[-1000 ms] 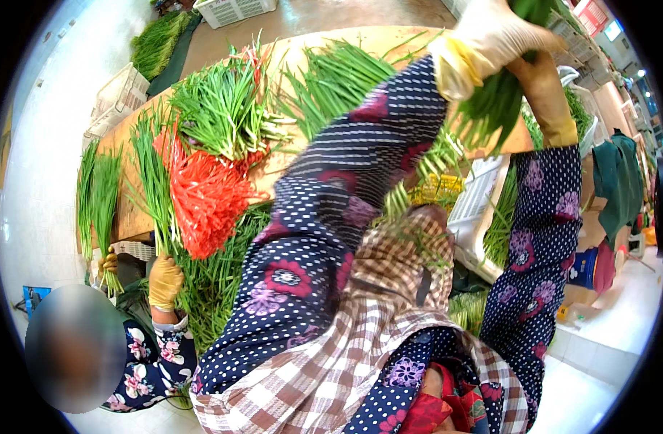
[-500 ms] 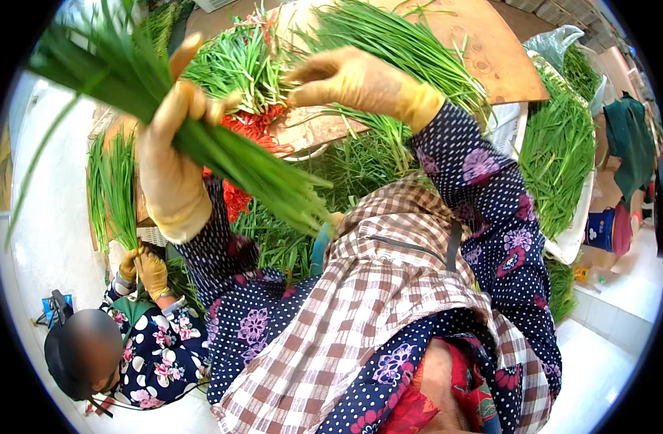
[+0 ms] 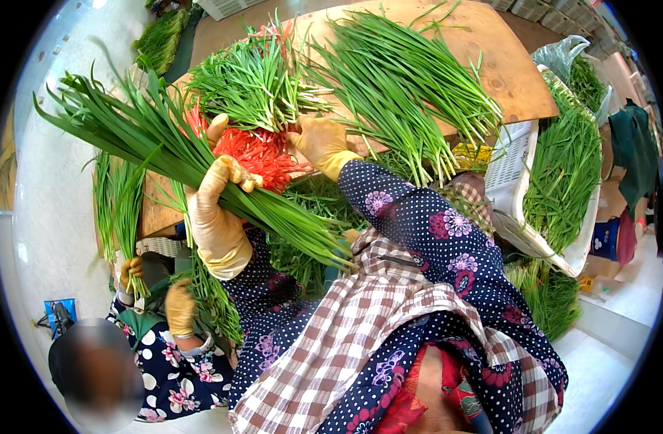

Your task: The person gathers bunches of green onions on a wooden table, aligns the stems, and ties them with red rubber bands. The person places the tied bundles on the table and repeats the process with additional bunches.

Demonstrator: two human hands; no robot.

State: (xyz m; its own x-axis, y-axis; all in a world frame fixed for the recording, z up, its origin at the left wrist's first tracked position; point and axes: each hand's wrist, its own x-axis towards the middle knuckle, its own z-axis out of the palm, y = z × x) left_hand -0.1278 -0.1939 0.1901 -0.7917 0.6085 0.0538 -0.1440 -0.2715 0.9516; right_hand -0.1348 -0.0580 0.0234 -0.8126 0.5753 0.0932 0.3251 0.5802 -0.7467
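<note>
My gloved left hand [image 3: 217, 206] is closed round a long bunch of green leafy stalks [image 3: 147, 145], held slanting with pale ends toward the lower right. My gloved right hand [image 3: 322, 143] is at the right edge of a pile of red plastic strips [image 3: 255, 152], its fingers curled; what they hold, if anything, is hidden. Above the strips a heap of short greens [image 3: 241, 90] lies on the wooden table [image 3: 519, 87]. Longer stalks [image 3: 411, 87] lie across the table to the right of that heap.
A white crate of greens [image 3: 563, 181] stands at the right, near a plastic bag [image 3: 559, 50]. At lower left a co-worker [image 3: 168, 376] in a floral top and yellow gloves holds an upright bunch [image 3: 118, 202]. Loose greens [image 3: 309, 202] lie below the table edge.
My left hand came over to the left with the bunch and then moved slightly right. My right hand left the bunch and moved down to the red strips, its fingers curling.
</note>
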